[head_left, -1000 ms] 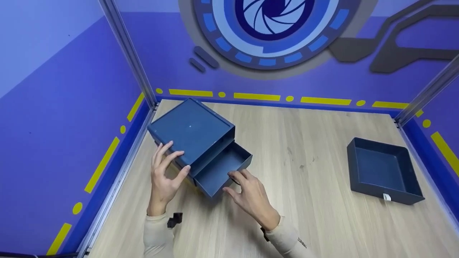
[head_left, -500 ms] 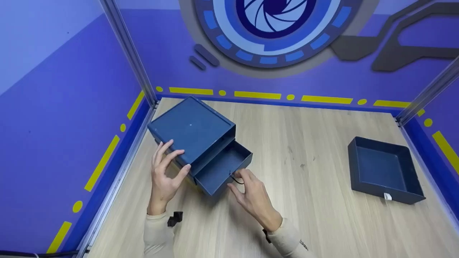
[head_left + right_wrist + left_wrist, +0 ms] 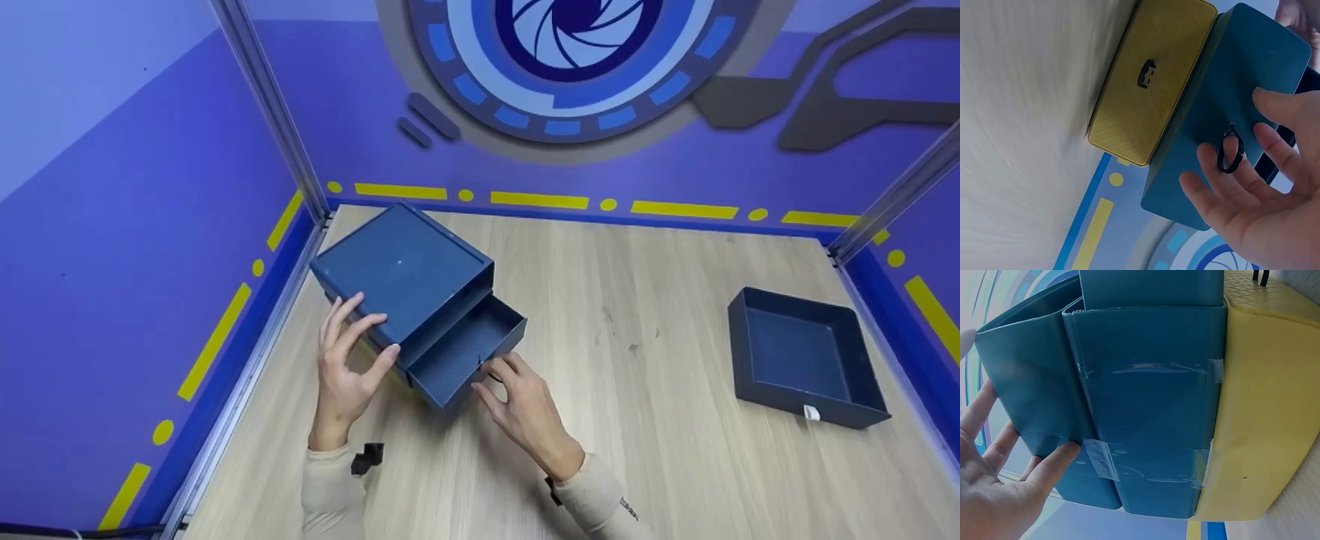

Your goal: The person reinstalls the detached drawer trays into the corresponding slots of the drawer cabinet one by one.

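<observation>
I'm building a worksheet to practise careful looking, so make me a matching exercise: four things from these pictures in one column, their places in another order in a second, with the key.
Column 1
1. Left hand
2. Right hand
3. Loose drawer
4. Yellow box

Column 2
A. On the tabletop, at the right of the head view
B. At the bottom of the stack
C. At the black loop on the front of the open drawer
D. Against the upper blue casing

Right pairs: 1-D, 2-C, 3-A, 4-B
</observation>
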A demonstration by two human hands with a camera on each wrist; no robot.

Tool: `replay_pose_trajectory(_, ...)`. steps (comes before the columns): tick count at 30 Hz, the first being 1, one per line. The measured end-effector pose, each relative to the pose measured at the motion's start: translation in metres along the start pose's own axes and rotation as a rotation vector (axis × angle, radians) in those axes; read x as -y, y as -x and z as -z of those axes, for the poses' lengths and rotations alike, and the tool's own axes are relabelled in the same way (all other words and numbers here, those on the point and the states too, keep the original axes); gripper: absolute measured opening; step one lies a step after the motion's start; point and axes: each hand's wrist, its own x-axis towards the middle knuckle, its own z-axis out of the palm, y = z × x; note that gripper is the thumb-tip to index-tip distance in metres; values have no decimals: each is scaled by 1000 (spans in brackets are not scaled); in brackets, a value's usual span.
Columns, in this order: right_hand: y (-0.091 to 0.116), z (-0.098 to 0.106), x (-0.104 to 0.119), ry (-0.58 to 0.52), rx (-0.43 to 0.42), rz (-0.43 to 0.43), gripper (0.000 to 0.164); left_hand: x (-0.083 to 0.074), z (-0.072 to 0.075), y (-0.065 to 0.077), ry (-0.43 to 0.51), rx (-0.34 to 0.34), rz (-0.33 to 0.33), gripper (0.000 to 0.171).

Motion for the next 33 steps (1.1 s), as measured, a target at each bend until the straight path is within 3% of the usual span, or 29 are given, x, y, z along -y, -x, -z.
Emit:
replay_pose_trajectory(22,-9,-10,0,-8,26,-9,24,1,1,1,-6,11,-11,41)
replay_pose_trajectory(33,-17,-20,-2,25,5,66,28,1,2,1,-21,14,-4,42)
